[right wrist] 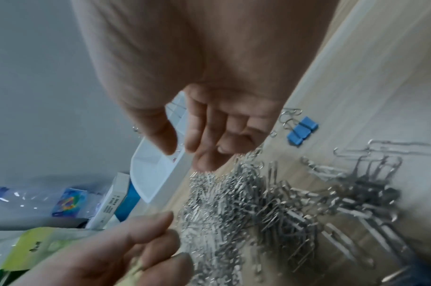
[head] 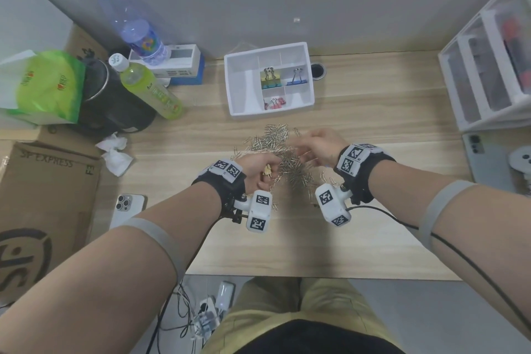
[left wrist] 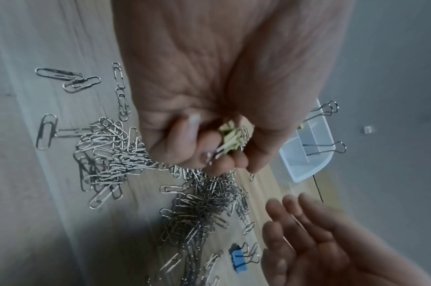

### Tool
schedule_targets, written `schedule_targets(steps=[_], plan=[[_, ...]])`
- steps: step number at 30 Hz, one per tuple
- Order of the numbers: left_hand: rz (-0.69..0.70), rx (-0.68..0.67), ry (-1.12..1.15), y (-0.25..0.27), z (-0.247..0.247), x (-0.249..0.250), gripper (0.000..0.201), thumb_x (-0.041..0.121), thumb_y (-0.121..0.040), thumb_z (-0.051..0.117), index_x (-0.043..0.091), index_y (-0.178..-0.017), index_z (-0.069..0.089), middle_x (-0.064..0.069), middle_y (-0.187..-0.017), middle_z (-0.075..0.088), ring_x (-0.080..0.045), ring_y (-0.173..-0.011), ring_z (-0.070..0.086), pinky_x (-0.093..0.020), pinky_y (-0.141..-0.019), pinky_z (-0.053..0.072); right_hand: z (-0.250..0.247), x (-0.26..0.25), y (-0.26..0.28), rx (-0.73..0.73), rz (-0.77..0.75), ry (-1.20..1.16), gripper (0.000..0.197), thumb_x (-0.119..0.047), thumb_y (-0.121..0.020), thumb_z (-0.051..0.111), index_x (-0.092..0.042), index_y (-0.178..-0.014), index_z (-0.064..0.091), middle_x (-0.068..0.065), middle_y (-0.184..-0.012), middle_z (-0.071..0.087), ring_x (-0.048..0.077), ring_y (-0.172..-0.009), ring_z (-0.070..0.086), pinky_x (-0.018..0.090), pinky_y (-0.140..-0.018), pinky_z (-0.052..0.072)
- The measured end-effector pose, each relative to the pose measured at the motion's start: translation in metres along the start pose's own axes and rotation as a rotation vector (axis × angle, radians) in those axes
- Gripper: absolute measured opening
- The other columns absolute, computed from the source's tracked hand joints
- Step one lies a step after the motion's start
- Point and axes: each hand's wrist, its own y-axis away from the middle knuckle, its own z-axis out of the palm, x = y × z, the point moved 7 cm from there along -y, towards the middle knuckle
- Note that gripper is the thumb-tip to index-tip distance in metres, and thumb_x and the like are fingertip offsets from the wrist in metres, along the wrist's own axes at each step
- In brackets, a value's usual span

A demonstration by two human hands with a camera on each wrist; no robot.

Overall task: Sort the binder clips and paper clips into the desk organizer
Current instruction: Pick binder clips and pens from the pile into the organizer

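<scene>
A heap of silver paper clips (head: 273,149) lies on the wooden desk (head: 373,112), in front of the white desk organizer (head: 235,86). My left hand (head: 264,172) is curled into a fist over the heap's near left side and grips small yellow binder clips (left wrist: 233,139). My right hand (head: 304,149) hovers over the heap's right side with loose, spread fingers (right wrist: 197,135) that hold nothing. Small blue binder clips (right wrist: 302,131) lie on the desk beside the heap. In the organizer stand coloured binder clips (head: 270,79), a blue one (head: 297,79) and small pink ones (head: 274,102).
Two bottles (head: 149,86), a black pot (head: 112,100), a green bag (head: 43,86), crumpled tissue (head: 115,152) and a cardboard box (head: 43,195) crowd the left. A phone (head: 126,210) lies at the near left. A white drawer unit (head: 488,72) stands at the right.
</scene>
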Motion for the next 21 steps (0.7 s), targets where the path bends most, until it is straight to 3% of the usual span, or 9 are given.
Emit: schedule_targets(steps=[3,5,7,9,12,15,18,21], plan=[[-0.015,0.046,-0.087,-0.004,-0.005,-0.004,0.034,0.025,-0.092,0.057,0.018,-0.063,0.042,0.004,-0.047,0.035,-0.008,-0.035,0.023,-0.014,-0.031,0.014,-0.037,0.01,-0.002,0.268,-0.049,0.279,0.013,-0.023,-0.08,0.069,-0.012,-0.085,0.064,0.009,-0.083,0.073,0.023,-0.07,0.069,0.035,-0.063,0.057],[0.006,0.067,-0.193,-0.007,-0.006,-0.005,0.039,0.029,-0.094,0.056,0.02,-0.059,0.04,0.006,-0.041,0.034,-0.008,-0.031,0.026,-0.015,-0.03,0.02,-0.057,0.018,0.002,0.349,-0.039,0.464,0.006,-0.016,-0.082,0.064,-0.015,-0.088,0.064,0.007,-0.089,0.07,0.023,-0.081,0.067,0.034,-0.073,0.056],[0.026,0.1,-0.278,-0.009,-0.008,-0.005,0.04,0.031,-0.094,0.057,0.02,-0.059,0.042,0.006,-0.041,0.036,-0.01,-0.034,0.034,-0.019,-0.037,0.034,-0.069,0.029,0.002,0.35,0.003,0.565,0.011,-0.014,-0.082,0.065,-0.017,-0.093,0.064,0.004,-0.095,0.065,0.021,-0.084,0.062,0.031,-0.073,0.052],[0.036,0.122,-0.323,-0.012,-0.007,-0.006,0.037,0.034,-0.092,0.062,0.017,-0.062,0.046,0.004,-0.045,0.039,-0.013,-0.041,0.042,-0.024,-0.046,0.046,-0.071,0.037,0.002,0.316,0.005,0.612,0.016,-0.012,-0.08,0.067,-0.018,-0.095,0.065,0.004,-0.095,0.064,0.019,-0.079,0.06,0.027,-0.066,0.049],[0.048,0.137,-0.461,-0.016,-0.004,-0.007,0.038,0.042,-0.089,0.063,0.013,-0.066,0.052,0.001,-0.05,0.046,-0.015,-0.041,0.043,-0.024,-0.041,0.037,-0.062,0.043,0.0,0.238,-0.056,0.654,0.022,-0.011,-0.077,0.07,-0.018,-0.097,0.065,0.006,-0.095,0.067,0.017,-0.076,0.059,0.022,-0.057,0.046],[0.064,0.11,-0.622,-0.018,0.009,-0.007,0.041,0.045,-0.093,0.054,0.011,-0.072,0.063,0.003,-0.05,0.052,-0.011,-0.038,0.039,-0.02,-0.035,0.029,-0.055,0.049,-0.004,0.203,-0.058,0.734,0.023,-0.017,-0.077,0.072,-0.019,-0.099,0.066,0.004,-0.097,0.067,0.021,-0.085,0.062,0.025,-0.069,0.05],[0.154,0.08,-0.835,-0.017,0.027,-0.005,0.033,0.037,-0.094,0.054,0.012,-0.082,0.072,0.002,-0.06,0.058,-0.01,-0.041,0.039,-0.018,-0.039,0.033,-0.054,0.05,-0.003,0.248,-0.046,0.732,0.01,-0.021,-0.082,0.068,-0.018,-0.092,0.068,0.006,-0.099,0.068,0.026,-0.087,0.064,0.03,-0.077,0.053],[0.313,0.088,-1.022,-0.021,0.044,-0.002,0.026,0.037,-0.085,0.065,0.014,-0.078,0.075,-0.001,-0.067,0.063,-0.013,-0.057,0.053,-0.02,-0.054,0.045,-0.052,0.048,0.001,0.318,-0.103,0.63,0.013,-0.027,-0.08,0.069,-0.014,-0.083,0.07,0.004,-0.086,0.07,0.025,-0.078,0.065,0.028,-0.066,0.052]])
